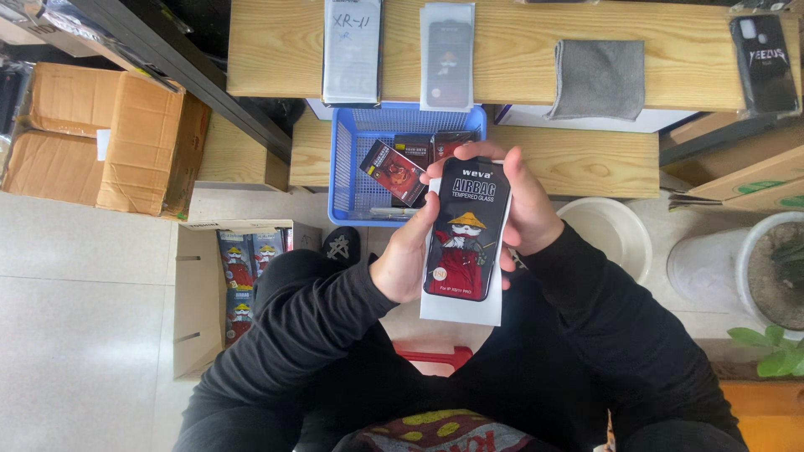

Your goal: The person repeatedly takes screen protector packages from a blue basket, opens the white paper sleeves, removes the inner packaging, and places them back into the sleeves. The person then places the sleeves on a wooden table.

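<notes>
Head view is showing the flat black packet [466, 238] covering most of both palms, so only fingertips and thumbs are peeking around its edges. The left hand [408, 255] is gripping the packet's left edge, thumb on its front; the right hand [526, 205] is clasping its right edge, fingers curling over the top corner. Both black sleeves are bending inward above the lap. The packet is looking glossy, rectangular, with a white sleeve showing below. Just beyond the hands, a blue plastic mesh basket [352, 167] is holding similar packets, partly hidden. Farther off on the wooden tabletop [519, 50], a grey cloth [599, 79] is lying folded.
</notes>
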